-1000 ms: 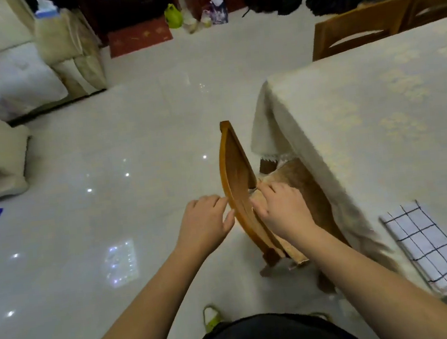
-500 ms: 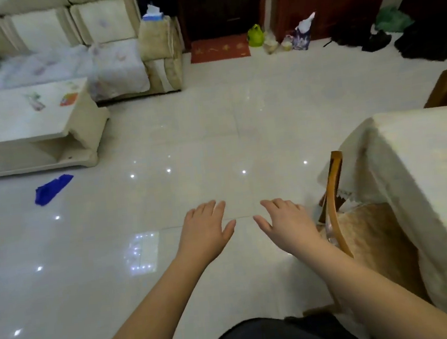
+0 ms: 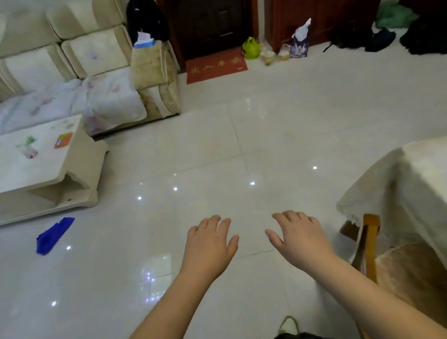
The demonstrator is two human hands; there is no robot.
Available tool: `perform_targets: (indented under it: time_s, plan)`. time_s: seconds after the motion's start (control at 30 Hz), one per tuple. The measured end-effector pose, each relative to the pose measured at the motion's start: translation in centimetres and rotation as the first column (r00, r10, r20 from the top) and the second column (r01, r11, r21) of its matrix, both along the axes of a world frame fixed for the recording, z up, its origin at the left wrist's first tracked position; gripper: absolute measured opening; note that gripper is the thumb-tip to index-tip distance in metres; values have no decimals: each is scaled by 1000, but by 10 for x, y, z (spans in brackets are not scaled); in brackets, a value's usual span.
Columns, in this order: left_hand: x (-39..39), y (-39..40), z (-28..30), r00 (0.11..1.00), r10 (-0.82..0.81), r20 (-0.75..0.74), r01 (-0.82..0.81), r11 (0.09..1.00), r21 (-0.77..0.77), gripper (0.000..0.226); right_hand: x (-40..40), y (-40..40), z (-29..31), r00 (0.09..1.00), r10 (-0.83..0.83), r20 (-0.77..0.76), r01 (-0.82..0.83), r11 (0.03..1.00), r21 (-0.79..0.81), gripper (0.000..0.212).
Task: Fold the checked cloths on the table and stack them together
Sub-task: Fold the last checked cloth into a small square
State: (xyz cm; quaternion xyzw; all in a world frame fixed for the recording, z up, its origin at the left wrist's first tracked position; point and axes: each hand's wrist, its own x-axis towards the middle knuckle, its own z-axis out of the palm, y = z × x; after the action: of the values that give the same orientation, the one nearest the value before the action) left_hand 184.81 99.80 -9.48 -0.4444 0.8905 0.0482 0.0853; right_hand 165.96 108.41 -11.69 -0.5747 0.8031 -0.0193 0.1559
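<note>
1. The left hand (image 3: 209,246) hangs palm down over the floor (image 3: 241,139), fingers nearly straight and a little spread; its grip holds nothing.
2. The right hand (image 3: 300,240) is held the same way just beside it, fingers loose, its grip also without anything in it.
3. The checked cloths are not in sight. Only a corner of the worktop (image 3: 443,173), under a cream tablecloth, shows at the right edge of the view, and the part that shows carries none.
4. A wooden chair (image 3: 370,242) stands tucked against that corner, near the right forearm.
5. Likely risk: the view points out into the room, away from the worktop, so a reach to the right would be made blind and the arm could knock the chair back.
6. Another: the tablecloth hangs loose at the corner; a hand or a cloth catching it could drag it and whatever lies on it.
</note>
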Motion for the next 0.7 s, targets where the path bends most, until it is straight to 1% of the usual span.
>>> perform_targets:
  time_s: [0.13, 0.2, 0.3, 0.4, 0.53, 0.6, 0.7]
  plan:
    - [-30, -61, 9, 1000, 6, -24, -5, 998, 60, 48, -28, -47, 10, 1000, 23, 1, -23, 1000, 4, 52]
    - [-43, -95, 12, 999, 0, -48, 4, 997, 72, 45, -42, -72, 14, 999, 38, -11, -38, 999, 5, 52]
    - [-67, -144, 10, 997, -24, -74, 29, 998, 55, 43, -63, -111, 15, 997, 26, -67, -27, 1000, -7, 56]
    - [-93, -193, 0, 992, -73, -102, 75, 997, 10, 42, -83, -156, 12, 998, -22, -62, 20, 999, -29, 49]
    - [-127, -255, -7, 966, -158, -206, 165, 986, 20, 41, -113, -213, 13, 995, -95, -41, 91, 992, -86, 59]
    - [-147, -282, -7, 951, -202, -235, 216, 976, 32, 39, -132, -232, 17, 990, -137, -26, 135, 988, -74, 56]
    - [-186, -319, -6, 915, -306, -263, 322, 947, 19, 37, -163, -250, 24, 971, -236, -42, 233, 970, -68, 55]
